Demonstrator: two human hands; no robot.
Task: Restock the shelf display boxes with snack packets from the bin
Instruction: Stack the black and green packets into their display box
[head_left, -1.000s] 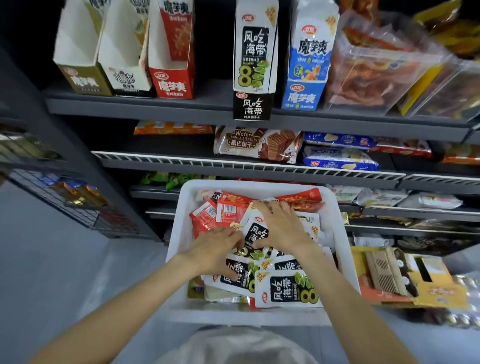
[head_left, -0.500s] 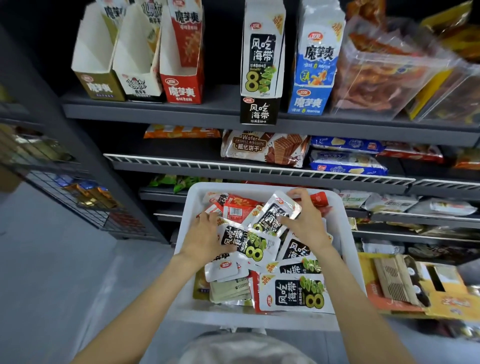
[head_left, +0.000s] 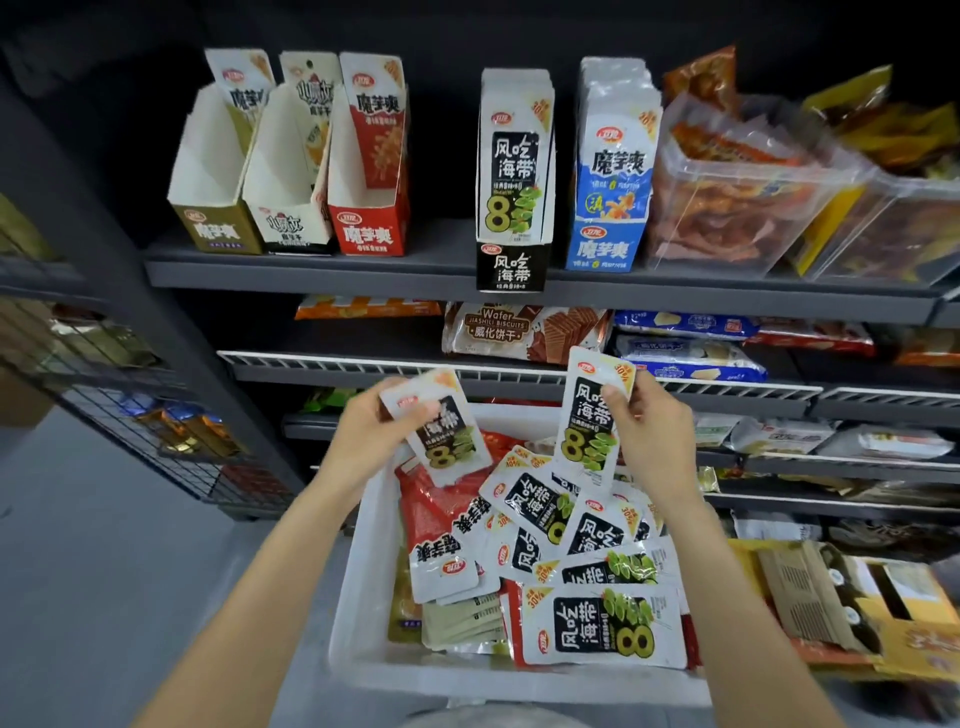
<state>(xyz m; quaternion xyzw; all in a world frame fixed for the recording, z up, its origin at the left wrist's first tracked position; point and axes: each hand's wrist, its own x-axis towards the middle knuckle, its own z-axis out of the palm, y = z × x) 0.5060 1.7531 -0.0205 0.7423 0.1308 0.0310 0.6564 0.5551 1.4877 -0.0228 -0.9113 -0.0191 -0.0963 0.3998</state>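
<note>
The dark shelf unit (head_left: 311, 273) fills the far side, its top board running from the left upright off to the right edge. Below that board's front lip sits the white bin (head_left: 358, 597), pulled out in front of the lower shelves – its near rim lies close to the bottom of the view and its left wall borders bare grey floor (head_left: 104, 571), the widest open room here. To the bin's right, yellow cartons (head_left: 841, 608) crowd up to its wall.

Above the bin, on the top board, three open-fronted display boxes stand side by side at the left: an olive box (head_left: 218, 234), a white box (head_left: 293, 236) and a red box (head_left: 371, 236), each showing mostly bare inner walls. Right of them, past a gap of bare board, the black seaweed display box (head_left: 511, 265) overhangs the board's lip, packed with upright packets, and a blue box (head_left: 605, 249) stands touching its right side.

Inside the bin lie loose seaweed packets (head_left: 602, 623) – overlapping, tilted every way – with red packets (head_left: 431, 509) toward its left wall.

Above the bin's far rim, the left hand (head_left: 363, 441) grips one seaweed packet (head_left: 441, 426), thumb across its face, the packet tilted. The right hand (head_left: 654, 436) pinches a second seaweed packet (head_left: 592, 415) by its upper right edge, nearly upright, its lower end hanging just above the pile. The two held packets are apart, with air between them.
</note>
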